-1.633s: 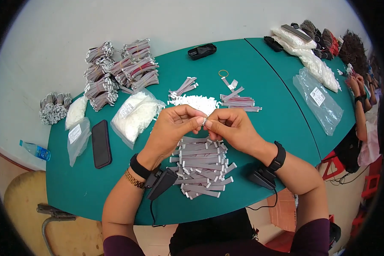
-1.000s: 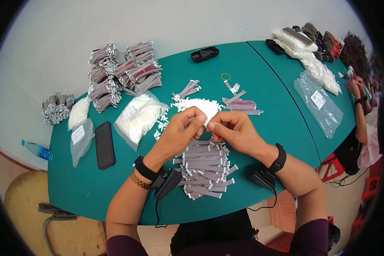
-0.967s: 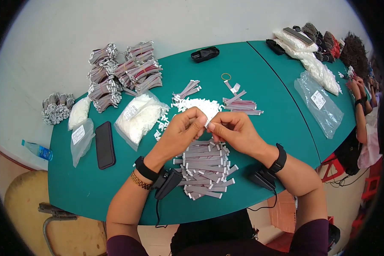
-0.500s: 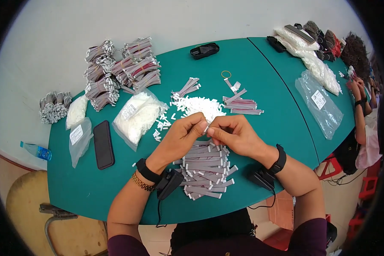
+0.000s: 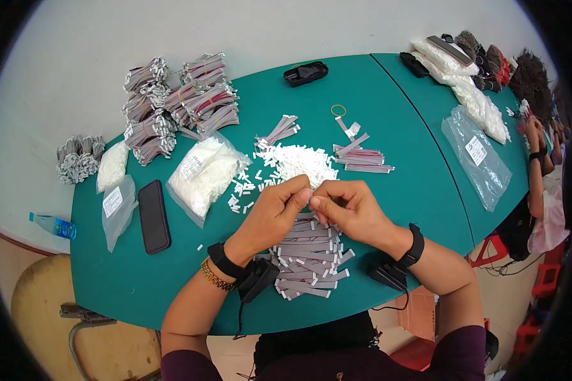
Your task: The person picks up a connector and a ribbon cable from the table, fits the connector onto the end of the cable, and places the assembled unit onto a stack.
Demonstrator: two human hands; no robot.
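My left hand (image 5: 274, 208) and my right hand (image 5: 351, 206) meet tip to tip over the table, thumbs and forefingers pinched. Whatever they hold is small and hidden by the fingers. Just beyond them lies a heap of small white plastic pieces (image 5: 305, 160). Under and nearer than the hands is a loose stack of flat grey ribbon cables (image 5: 308, 251) with white connector ends. A smaller bunch of ribbon cables (image 5: 364, 160) lies to the right of the heap, another (image 5: 281, 129) behind it.
Left of the heap sit a bag of white pieces (image 5: 204, 174) and a black phone (image 5: 154, 217). Bundled cables (image 5: 149, 111) are piled at the back left. A black case (image 5: 306, 73), a rubber band (image 5: 338, 110) and an empty bag (image 5: 476, 159) lie farther off. Another person's arm (image 5: 536, 171) shows at right.
Both hands have come slightly nearer to me, still pinched together. The white piece that showed between the fingertips is now hidden.
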